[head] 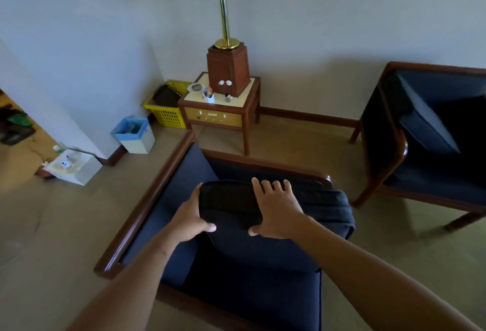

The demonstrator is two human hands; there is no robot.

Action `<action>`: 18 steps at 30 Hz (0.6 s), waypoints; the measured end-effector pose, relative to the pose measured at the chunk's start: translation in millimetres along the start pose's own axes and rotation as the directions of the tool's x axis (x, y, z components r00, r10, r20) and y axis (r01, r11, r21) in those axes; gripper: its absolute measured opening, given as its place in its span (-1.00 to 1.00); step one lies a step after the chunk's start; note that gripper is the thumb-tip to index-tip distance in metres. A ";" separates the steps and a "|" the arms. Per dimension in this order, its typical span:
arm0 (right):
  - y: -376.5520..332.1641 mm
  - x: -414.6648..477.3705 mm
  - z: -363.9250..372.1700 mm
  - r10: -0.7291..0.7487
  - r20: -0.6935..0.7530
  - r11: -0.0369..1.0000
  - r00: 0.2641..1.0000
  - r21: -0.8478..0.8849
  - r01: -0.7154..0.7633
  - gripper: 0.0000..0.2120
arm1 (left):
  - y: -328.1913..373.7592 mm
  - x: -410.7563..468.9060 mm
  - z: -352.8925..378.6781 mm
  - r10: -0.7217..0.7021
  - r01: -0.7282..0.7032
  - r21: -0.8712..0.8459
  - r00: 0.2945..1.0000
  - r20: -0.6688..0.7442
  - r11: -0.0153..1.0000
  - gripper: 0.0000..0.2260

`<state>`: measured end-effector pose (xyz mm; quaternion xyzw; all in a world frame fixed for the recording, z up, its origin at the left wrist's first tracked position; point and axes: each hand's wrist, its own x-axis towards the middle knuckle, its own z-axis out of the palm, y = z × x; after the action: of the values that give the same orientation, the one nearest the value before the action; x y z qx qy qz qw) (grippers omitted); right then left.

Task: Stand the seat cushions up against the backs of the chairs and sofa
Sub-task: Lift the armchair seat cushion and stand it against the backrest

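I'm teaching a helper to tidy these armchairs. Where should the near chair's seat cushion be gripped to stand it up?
Grip the seat cushion along its raised edge from the chair's open front, hands spread apart, as the left hand and right hand do now. That thick edge is exposed, while the wooden armrest probably blocks a side approach. Fingers wrap over the top, thumbs underneath.

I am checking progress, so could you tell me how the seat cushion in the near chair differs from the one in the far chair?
The near cushion is gripped by the left hand and right hand; the far cushion is untouched. The near one is partly raised; the far one already leans against its chair. Both are dark blue.
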<state>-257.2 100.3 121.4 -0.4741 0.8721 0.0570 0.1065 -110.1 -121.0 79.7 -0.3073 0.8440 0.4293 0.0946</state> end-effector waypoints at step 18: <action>33.5 15.2 14.7 0.071 -0.304 0.991 0.950 0.129 -0.033 -0.06 | -37.1 72.6 66.5 -0.015 0.020 -0.422 1.000 0.014 0.906 -0.48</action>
<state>-291.4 109.1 103.5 -0.4468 0.8920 -0.0682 -0.0034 -152.4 -117.2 -16.6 -0.3257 0.7279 0.6024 0.0341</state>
